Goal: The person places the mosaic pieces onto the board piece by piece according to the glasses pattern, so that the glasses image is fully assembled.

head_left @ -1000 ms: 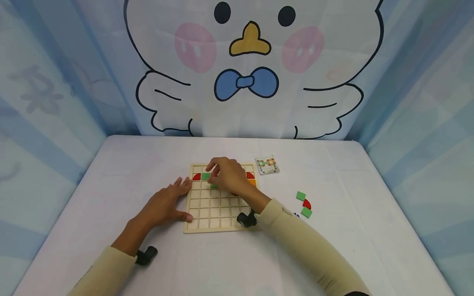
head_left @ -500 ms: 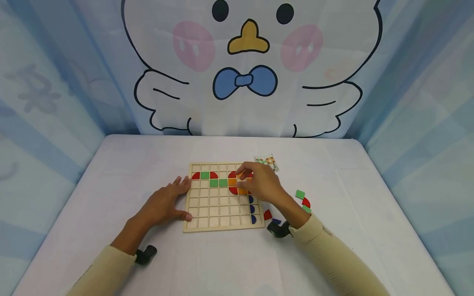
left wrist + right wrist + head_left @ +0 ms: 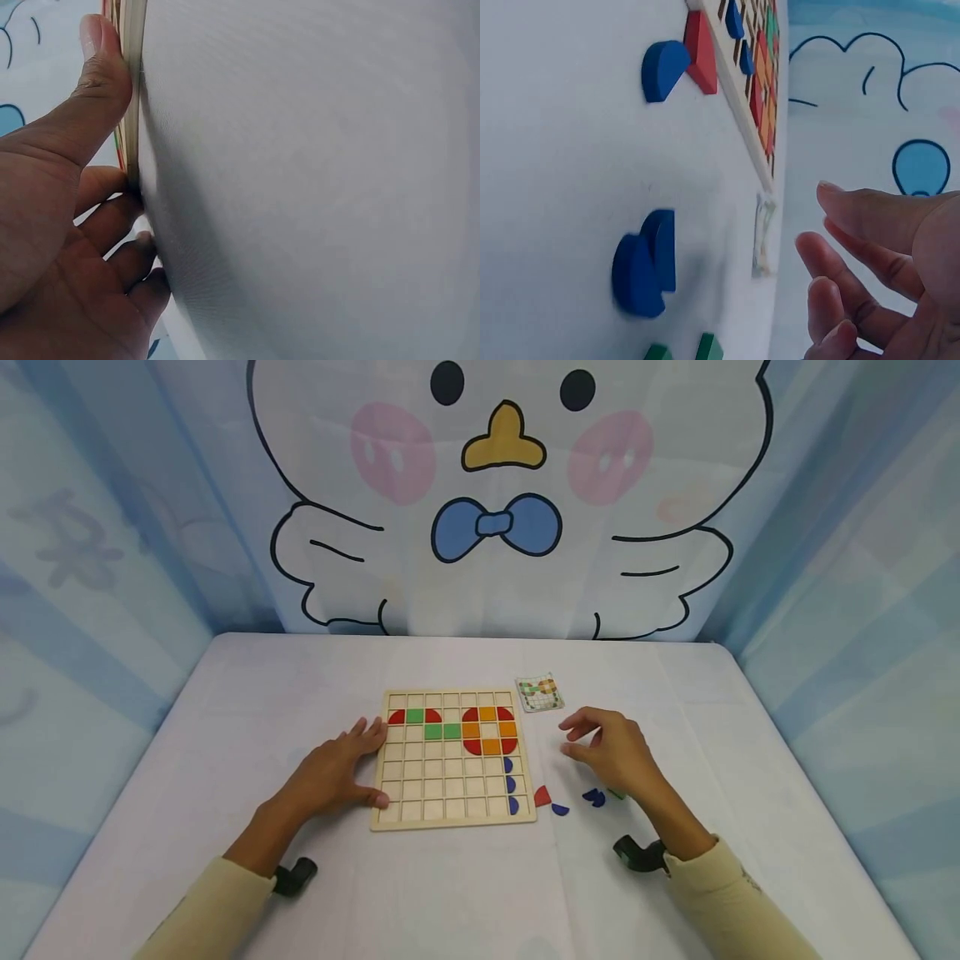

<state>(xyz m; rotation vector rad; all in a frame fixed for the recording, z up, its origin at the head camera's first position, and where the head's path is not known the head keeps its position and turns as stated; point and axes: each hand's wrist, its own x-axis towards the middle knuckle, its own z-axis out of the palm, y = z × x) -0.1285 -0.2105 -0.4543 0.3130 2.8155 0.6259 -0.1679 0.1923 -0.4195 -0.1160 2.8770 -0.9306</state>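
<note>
A wooden grid board (image 3: 435, 789) lies on the table, with red, green and orange pieces in its upper rows and blue half-rounds (image 3: 512, 784) down its right side. My left hand (image 3: 330, 777) rests against the board's left edge, thumb at the lower corner and fingers spread along the side. To the right of the board, my right hand (image 3: 618, 756) hovers above the table, fingers loosely bent and nothing between them. Below it lie two blue half-rounds (image 3: 637, 274) and green squares (image 3: 709, 348), partly hidden in the head view.
Beside the board's lower right corner are a red quarter-round (image 3: 542, 796) and another blue half-round (image 3: 560, 809). A small pattern card (image 3: 540, 693) lies past the upper right corner. Behind the table hangs a printed curtain (image 3: 495, 593).
From over the board's upper left, my right hand has moved right, across the upper right part, and off the board. The left hand keeps its place.
</note>
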